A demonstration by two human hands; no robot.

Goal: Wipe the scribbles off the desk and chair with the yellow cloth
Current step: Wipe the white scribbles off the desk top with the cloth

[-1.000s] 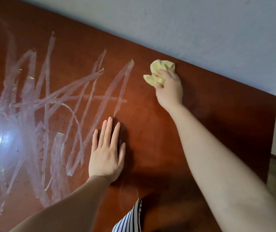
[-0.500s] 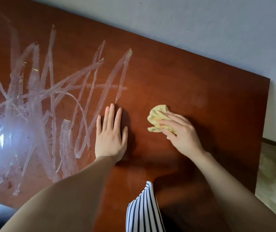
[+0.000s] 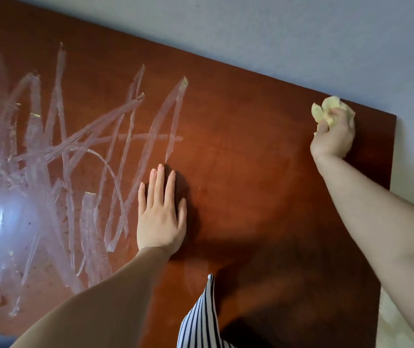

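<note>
A reddish-brown desk (image 3: 251,197) filled the frame below a pale wall (image 3: 301,33), whitish scribbles (image 3: 75,151) covering its left half. The left hand (image 3: 160,217) lay flat at centre, fingers straight and close together, just right of the marks. At the desk's upper right corner the right hand (image 3: 334,139) gripped the bunched yellow cloth (image 3: 326,110), well apart from the scribbles. Wiping so near that edge could send the cloth slipping behind the desk. No container was in view.
</note>
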